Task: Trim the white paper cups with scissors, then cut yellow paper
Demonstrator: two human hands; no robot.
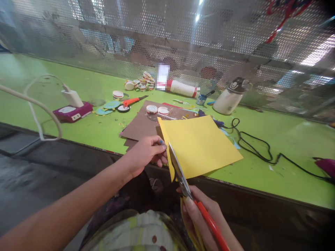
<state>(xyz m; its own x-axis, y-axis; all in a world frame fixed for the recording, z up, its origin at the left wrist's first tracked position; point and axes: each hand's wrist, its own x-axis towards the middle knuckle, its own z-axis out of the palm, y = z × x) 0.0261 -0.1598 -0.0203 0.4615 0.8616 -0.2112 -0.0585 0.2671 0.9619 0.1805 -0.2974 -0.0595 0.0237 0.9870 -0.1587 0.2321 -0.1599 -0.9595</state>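
A sheet of yellow paper (pixel 201 143) lies partly over brown sheets and reaches over the table's front edge. My left hand (pixel 150 151) is closed at its left edge, thumb and fingers pinching the paper there. In my right hand (pixel 201 212) is a pair of scissors (pixel 180 170) with red handles, pointing away from me. Its blades lie along the yellow paper's left side, where a narrow strip runs, near my left fingertips. Something yellow and narrow hangs beside my right hand; I cannot tell whether it is paper or part of the handle.
On the green table (pixel 277 129) are brown sheets (pixel 136 122), round white pieces (pixel 151 109), an orange-handled cutter (pixel 132 101), and a purple power block (pixel 73 111). A white jug (pixel 229 99) and a black cord (pixel 251 136) are to the right. A perforated metal screen (pixel 117 42) stands behind.
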